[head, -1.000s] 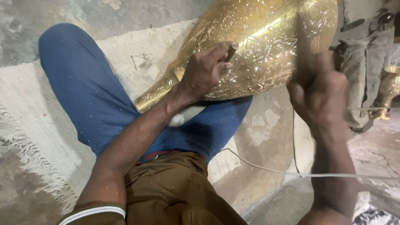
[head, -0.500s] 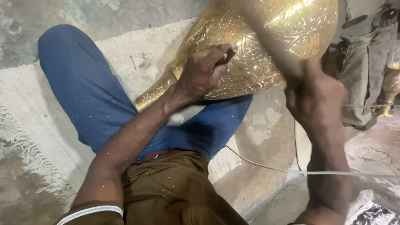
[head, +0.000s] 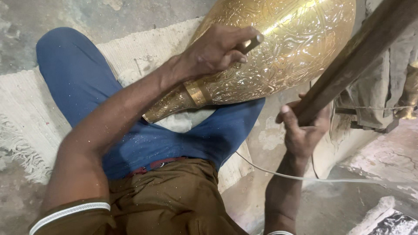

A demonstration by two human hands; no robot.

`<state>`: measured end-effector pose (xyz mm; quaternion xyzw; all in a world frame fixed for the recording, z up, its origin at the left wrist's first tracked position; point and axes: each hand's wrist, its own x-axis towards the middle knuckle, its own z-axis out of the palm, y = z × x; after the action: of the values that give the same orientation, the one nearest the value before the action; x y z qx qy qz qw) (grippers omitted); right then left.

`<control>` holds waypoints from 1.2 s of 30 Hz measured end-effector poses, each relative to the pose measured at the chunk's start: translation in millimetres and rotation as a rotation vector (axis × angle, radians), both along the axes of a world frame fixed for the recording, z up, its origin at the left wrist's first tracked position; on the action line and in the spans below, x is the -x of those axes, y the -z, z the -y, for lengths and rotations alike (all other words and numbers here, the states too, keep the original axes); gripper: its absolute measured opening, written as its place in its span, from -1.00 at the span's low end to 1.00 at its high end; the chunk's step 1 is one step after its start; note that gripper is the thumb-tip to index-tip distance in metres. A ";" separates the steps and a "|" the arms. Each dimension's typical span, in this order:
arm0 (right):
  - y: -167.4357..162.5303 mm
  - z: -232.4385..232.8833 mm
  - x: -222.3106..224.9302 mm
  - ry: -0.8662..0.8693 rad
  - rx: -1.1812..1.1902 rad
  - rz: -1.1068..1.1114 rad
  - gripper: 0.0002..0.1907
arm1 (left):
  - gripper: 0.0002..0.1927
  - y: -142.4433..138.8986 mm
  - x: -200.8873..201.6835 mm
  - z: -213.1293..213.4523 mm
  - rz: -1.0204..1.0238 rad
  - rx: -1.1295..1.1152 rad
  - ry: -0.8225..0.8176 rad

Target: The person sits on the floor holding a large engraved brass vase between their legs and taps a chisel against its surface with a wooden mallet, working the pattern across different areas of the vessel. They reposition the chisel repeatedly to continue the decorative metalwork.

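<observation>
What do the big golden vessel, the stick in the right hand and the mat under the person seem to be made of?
Vessel: probably brass or similar yellow metal, polished; it gleams, with fine engraved patterns.
Stick, gripped by the right hand: looks like wood, dull brown and matte.
Mat: woven off-white cloth, likely cotton; coarse weave, frayed fringe.
The left hand holds a small tool against the vessel; its material is unclear.

Blue trousers (head: 78,82), brown shirt (head: 174,200), white-striped sleeve cuffs (head: 69,213).
</observation>
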<state>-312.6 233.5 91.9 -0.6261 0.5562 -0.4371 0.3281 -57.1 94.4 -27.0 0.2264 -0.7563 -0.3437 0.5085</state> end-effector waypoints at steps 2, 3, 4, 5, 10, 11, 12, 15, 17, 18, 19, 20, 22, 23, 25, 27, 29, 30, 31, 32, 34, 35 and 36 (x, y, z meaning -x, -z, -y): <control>8.5 -13.6 2.4 0.079 -0.077 -0.041 -0.46 | -0.72 -0.7 5.5 -2.0 0.144 0.044 0.003; 11.1 -17.2 5.8 0.097 -0.063 -0.106 -0.46 | -0.71 -0.1 7.7 -3.6 0.104 0.076 0.031; 13.6 -19.6 10.9 0.117 -0.048 -0.173 -0.46 | -0.70 1.4 10.7 -5.1 0.064 0.109 0.061; 14.5 -21.5 17.0 0.137 -0.032 -0.240 -0.45 | -0.69 2.7 13.7 -7.0 0.022 0.142 0.091; 27.6 -21.0 45.8 0.055 0.142 -0.470 -0.46 | -0.69 12.5 32.5 -14.6 0.089 0.140 0.073; 35.5 -14.5 43.2 0.063 0.172 -0.490 -0.47 | -0.70 18.6 29.7 -10.0 0.105 0.113 0.073; 34.8 -13.3 41.3 0.099 0.160 -0.389 -0.47 | -0.68 17.6 29.2 -11.0 0.094 0.104 0.079; 32.9 9.7 24.0 0.106 0.191 -0.356 -0.50 | -0.64 25.1 12.3 10.9 0.091 0.099 0.077; 20.6 27.8 17.4 -0.025 0.319 -0.709 -0.55 | -0.67 28.9 10.6 24.2 0.120 0.145 0.049; 16.9 34.2 15.3 -0.014 0.289 -0.778 -0.57 | -0.69 31.0 11.6 31.3 0.134 0.140 0.066; 15.4 38.4 14.1 -0.004 0.255 -0.844 -0.58 | -0.70 32.0 13.1 35.8 0.149 0.132 0.083; 16.6 41.2 14.0 0.010 0.215 -0.913 -0.59 | -0.70 33.7 16.9 39.5 0.163 0.121 0.107; 28.1 41.3 13.5 0.133 0.270 -0.468 -0.61 | -0.72 35.0 20.2 42.9 0.195 0.146 0.118; 36.3 39.1 13.1 0.186 0.283 -0.242 -0.61 | -0.72 35.4 20.1 42.4 0.210 0.150 0.121; 46.0 28.4 13.8 0.156 0.126 -0.543 -0.72 | -0.69 35.0 17.1 37.0 0.206 0.171 0.105; 50.8 22.9 11.6 0.125 0.127 -0.759 -0.70 | -0.64 32.6 12.6 35.8 0.202 0.182 0.097; 51.5 19.2 8.5 0.088 0.248 -0.902 -0.56 | -0.56 30.6 13.1 33.5 0.191 0.140 0.116; 54.2 19.6 6.0 0.141 0.239 -0.645 -0.59 | -0.63 30.3 12.9 34.0 0.193 0.191 0.115; 56.8 20.7 4.0 0.182 0.225 -0.387 -0.62 | -0.70 30.4 13.7 34.5 0.195 0.237 0.106; 58.9 21.0 3.4 0.216 0.198 -0.128 -0.65 | -0.77 31.4 14.1 34.4 0.198 0.273 0.096; 57.8 16.6 9.7 0.103 0.150 -0.714 -0.61 | -0.73 34.9 15.3 30.7 0.239 0.224 0.091; 57.9 14.6 14.5 0.048 0.132 -1.002 -0.58 | -0.71 36.1 14.9 30.9 0.264 0.211 0.088; 60.0 11.6 20.7 0.090 0.149 -0.866 -0.62 | -0.75 37.0 16.3 30.8 0.265 0.210 0.100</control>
<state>-333.3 222.0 31.9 -0.7487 0.6359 -0.1873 -0.0007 -73.4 63.6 -64.0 0.1776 -0.8587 -0.2547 0.4077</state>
